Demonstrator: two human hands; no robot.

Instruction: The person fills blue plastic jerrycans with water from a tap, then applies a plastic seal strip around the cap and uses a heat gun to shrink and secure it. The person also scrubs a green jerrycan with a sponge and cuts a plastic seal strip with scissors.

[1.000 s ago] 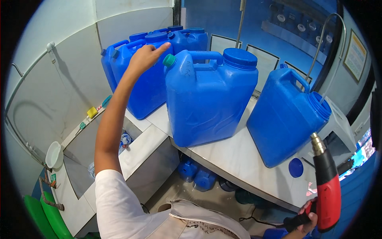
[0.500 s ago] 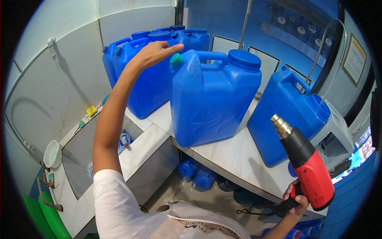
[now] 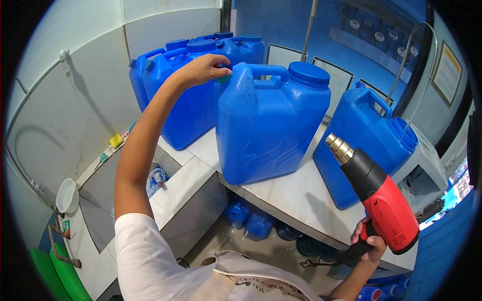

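Note:
A big blue water jug (image 3: 271, 120) with a carry handle and a wide screw lid stands upright on the tiled counter. My left hand (image 3: 203, 70) has its fingers closed around the small green cap (image 3: 224, 79) at the jug's upper left corner, hiding part of it. My right hand (image 3: 369, 243) grips a red and black heat gun (image 3: 386, 200) by its handle. The metal nozzle points up and left, toward the counter, apart from the jug. To the right stands another blue jug (image 3: 359, 140) without a lid on its wide mouth.
Several more blue jugs (image 3: 186, 110) crowd the back left of the counter (image 3: 286, 200). At left lies a sunken basin (image 3: 98, 210) with a white bowl (image 3: 67, 195), scissors (image 3: 103, 157) and a yellow sponge (image 3: 116, 140) along its edge. More blue containers (image 3: 258, 226) sit below.
My left hand has come down onto the green cap and closed on it. The heat gun has shifted left and slightly up in my right hand, its nozzle nearer the middle jug.

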